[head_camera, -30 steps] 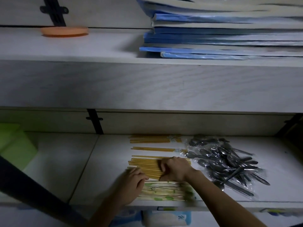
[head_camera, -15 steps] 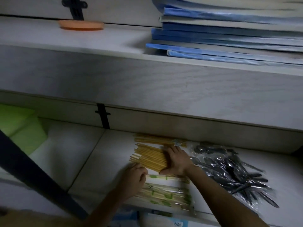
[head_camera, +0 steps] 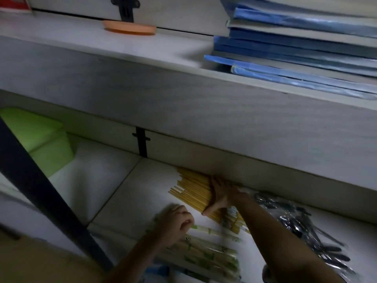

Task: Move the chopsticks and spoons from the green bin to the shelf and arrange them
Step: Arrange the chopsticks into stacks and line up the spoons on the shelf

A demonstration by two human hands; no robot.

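Note:
A flat row of yellow chopsticks (head_camera: 191, 190) lies on the lower white shelf (head_camera: 114, 186), close to its back wall. My right hand (head_camera: 222, 194) lies spread across them, fingers straight, thumb at the near side. My left hand (head_camera: 175, 223) rests with curled fingers on the pale wrapped chopstick packs with green marks (head_camera: 212, 254) at the front edge. Spoons in clear plastic (head_camera: 306, 227) form a heap to the right of my right forearm. The green bin (head_camera: 40, 139) stands at the shelf's far left.
A dark diagonal post (head_camera: 40, 190) crosses the left foreground. The shelf above carries a stack of blue folders (head_camera: 295, 50) and an orange dish (head_camera: 129, 29). A black bracket (head_camera: 140, 141) sits on the back wall. A brown carton (head_camera: 40, 260) fills the lower left corner.
My right hand has pushed the yellow chopsticks back toward the rear wall, gathering them with the farther ones. My left hand stayed by the wrapped packs. The view tilted and shifted right.

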